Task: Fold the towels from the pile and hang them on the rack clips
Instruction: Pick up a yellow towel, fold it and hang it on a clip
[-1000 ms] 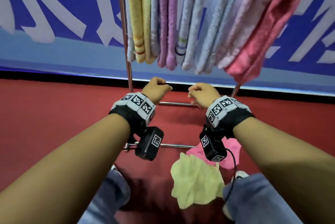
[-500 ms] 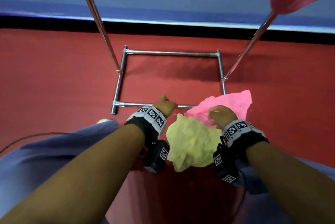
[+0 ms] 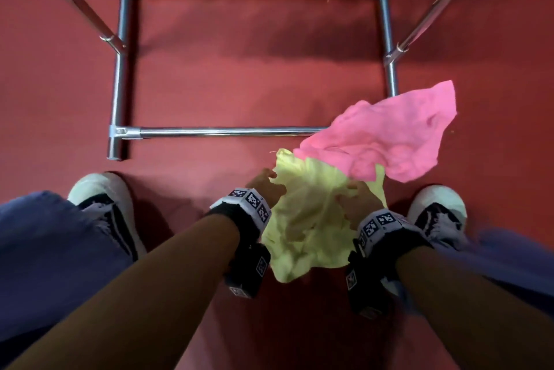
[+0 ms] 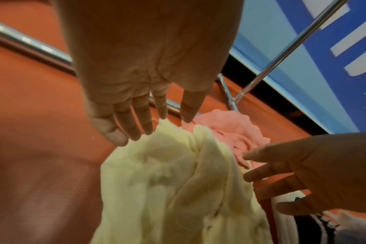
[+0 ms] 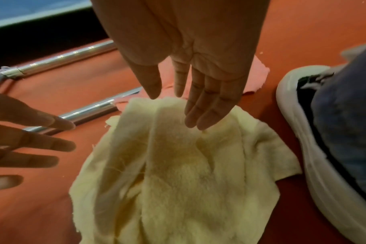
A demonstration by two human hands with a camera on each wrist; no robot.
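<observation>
A crumpled pale yellow towel [image 3: 311,219] lies on the red floor between my feet, partly under a pink towel [image 3: 389,135] that drapes over the rack's near base bar. My left hand [image 3: 263,183] hovers at the yellow towel's far left edge, fingers straight and spread [image 4: 144,122]. My right hand [image 3: 356,195] reaches over the towel's right side, fingers straight, tips just touching or above the cloth [image 5: 198,118]. The yellow towel [image 4: 178,181] [image 5: 178,165] fills both wrist views. Neither hand holds anything.
The chrome rack base [image 3: 209,131] forms a rectangle on the floor ahead, with slanted uprights [image 3: 434,9] at both sides. My shoes [image 3: 105,198] [image 3: 437,213] flank the towels. A blue and white wall [image 4: 324,66] stands behind.
The view has tilted down from the hanging towels to the floor. Both hands have dropped from rack height to the yellow towel and opened from fists to straight fingers.
</observation>
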